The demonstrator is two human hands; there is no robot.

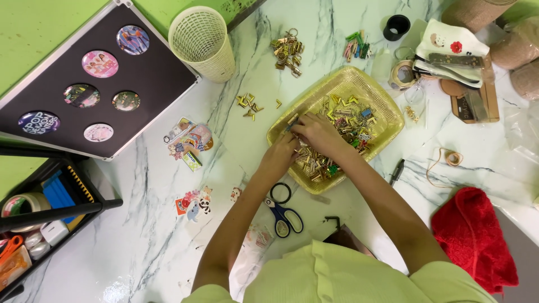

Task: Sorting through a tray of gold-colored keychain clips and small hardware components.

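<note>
Both my hands reach into a shallow yellow tray (pixel 387 120) filled with several small gold and coloured metal clips (pixel 351 120). My left hand (pixel 279 156) rests at the tray's near left rim, fingers curled among the clips. My right hand (pixel 319 132) lies beside it, fingers bent over the clips and pinching a small gold piece near the left corner. What exactly each hand holds is hidden by the fingers. A few loose gold clips (pixel 249 105) lie on the marble table left of the tray.
Scissors (pixel 283 212) with blue handles lie near my left forearm. A pale mesh basket (pixel 203 42), a black board with round badges (pixel 92 84), stickers (pixel 190 141), a gold clip pile (pixel 287 51), a red cloth (pixel 476 235) and a black cart (pixel 45 216) surround the tray.
</note>
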